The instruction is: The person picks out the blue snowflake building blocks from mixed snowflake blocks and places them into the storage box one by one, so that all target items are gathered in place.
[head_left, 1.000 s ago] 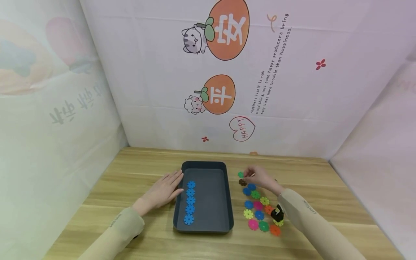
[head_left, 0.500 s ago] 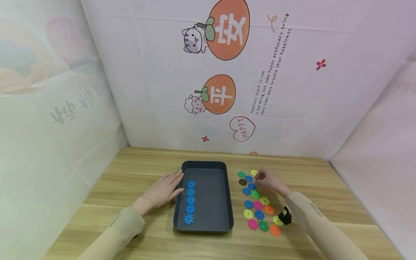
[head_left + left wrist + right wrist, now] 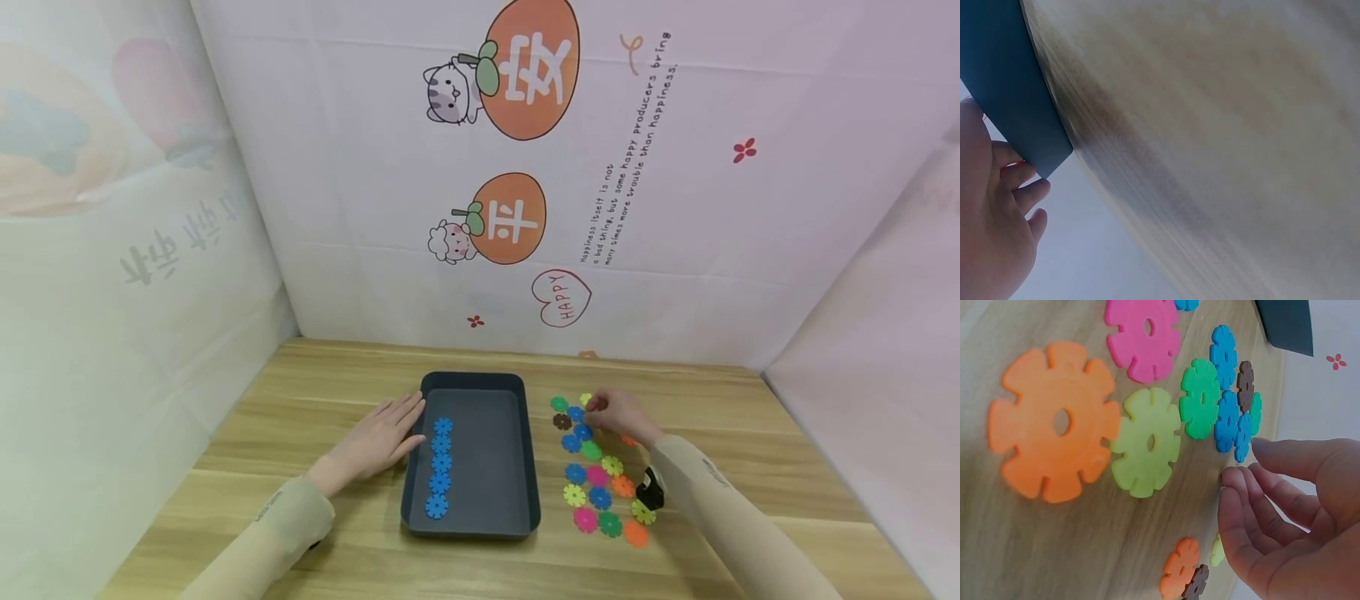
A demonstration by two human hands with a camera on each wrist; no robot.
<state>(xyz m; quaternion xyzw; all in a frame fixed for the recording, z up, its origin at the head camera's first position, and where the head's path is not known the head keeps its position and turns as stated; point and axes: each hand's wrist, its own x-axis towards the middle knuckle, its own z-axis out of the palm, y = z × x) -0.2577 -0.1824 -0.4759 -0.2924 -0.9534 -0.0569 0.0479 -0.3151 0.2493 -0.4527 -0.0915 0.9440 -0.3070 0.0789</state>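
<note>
My right hand (image 3: 622, 417) has shifted right, away from the brown disc (image 3: 562, 422), fingers loosely bent, nothing visibly held. The nearest blue disc (image 3: 575, 413) lies on the table (image 3: 720, 417), just left of that hand; my left hand (image 3: 375, 442), unclenched, touches the tray (image 3: 487, 475).

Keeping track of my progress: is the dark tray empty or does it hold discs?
Not empty: in the head view, five blue discs lie in a line inside the tray, along its left side.
</note>
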